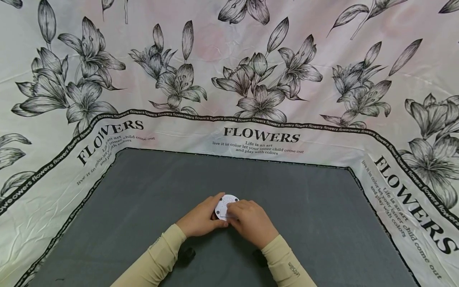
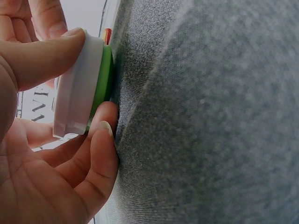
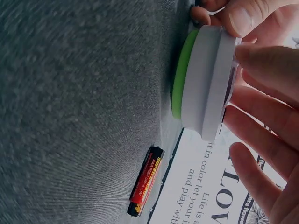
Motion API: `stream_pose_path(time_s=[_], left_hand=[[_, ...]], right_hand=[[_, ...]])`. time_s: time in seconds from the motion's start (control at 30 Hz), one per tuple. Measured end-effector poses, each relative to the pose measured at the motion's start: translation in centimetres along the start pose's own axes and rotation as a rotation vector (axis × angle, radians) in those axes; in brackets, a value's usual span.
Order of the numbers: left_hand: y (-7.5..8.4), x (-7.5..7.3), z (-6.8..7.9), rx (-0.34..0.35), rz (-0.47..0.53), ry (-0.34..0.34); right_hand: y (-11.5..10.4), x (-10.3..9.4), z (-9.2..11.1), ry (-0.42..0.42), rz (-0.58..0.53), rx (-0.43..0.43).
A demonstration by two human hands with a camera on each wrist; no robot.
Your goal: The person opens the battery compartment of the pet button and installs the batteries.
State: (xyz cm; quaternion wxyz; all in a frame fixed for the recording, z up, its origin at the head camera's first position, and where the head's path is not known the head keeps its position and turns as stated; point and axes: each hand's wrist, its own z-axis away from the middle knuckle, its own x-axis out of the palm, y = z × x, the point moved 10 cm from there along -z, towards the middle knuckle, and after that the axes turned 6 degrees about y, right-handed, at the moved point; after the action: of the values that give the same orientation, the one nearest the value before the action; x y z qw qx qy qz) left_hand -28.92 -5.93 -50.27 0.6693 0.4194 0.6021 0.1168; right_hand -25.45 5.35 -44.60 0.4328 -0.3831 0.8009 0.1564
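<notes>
My left hand (image 1: 202, 217) grips a round white device (image 1: 221, 202) with a green underside (image 2: 106, 74), thumb on one side and fingers on the other. Small holes dot its upturned white face, which has dark round spots near the rim. It is held close over the grey cloth. My right hand (image 1: 254, 223) reaches over that face, its fingertips touching it around a rectangular panel outline. Its other fingers are spread away from the device in the right wrist view. A red and black AAA battery (image 3: 146, 182) lies on the cloth beside the device.
Grey cloth (image 1: 161, 179) covers the table, bordered by a white band printed with FLOWERS (image 1: 261, 134) and black flower drawings. Dark rounded objects (image 1: 186, 255) show close to both wrists.
</notes>
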Motion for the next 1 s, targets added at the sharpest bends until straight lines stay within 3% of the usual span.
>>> stream_pose_path(time_s=[0.4, 0.67, 0.83, 1.0], left_hand=[[-0.2, 0.0, 0.0, -0.008, -0.003, -0.005], [-0.1, 0.0, -0.4, -0.008, 0.012, -0.001], [-0.6, 0.2, -0.3, -0.056, -0.001, -0.01], [-1.0, 0.3, -0.1, -0.071, -0.004, -0.02]], right_hand=[[-0.7, 0.2, 0.0, 0.019, 0.051, -0.031], [-0.6, -1.2, -0.3, 0.06, 0.037, -0.043], [1.3, -2.4, 0.2, 0.048, 0.039, 0.03], [5.0, -3.7, 2.9, 0.024, 0.091, 0.147]])
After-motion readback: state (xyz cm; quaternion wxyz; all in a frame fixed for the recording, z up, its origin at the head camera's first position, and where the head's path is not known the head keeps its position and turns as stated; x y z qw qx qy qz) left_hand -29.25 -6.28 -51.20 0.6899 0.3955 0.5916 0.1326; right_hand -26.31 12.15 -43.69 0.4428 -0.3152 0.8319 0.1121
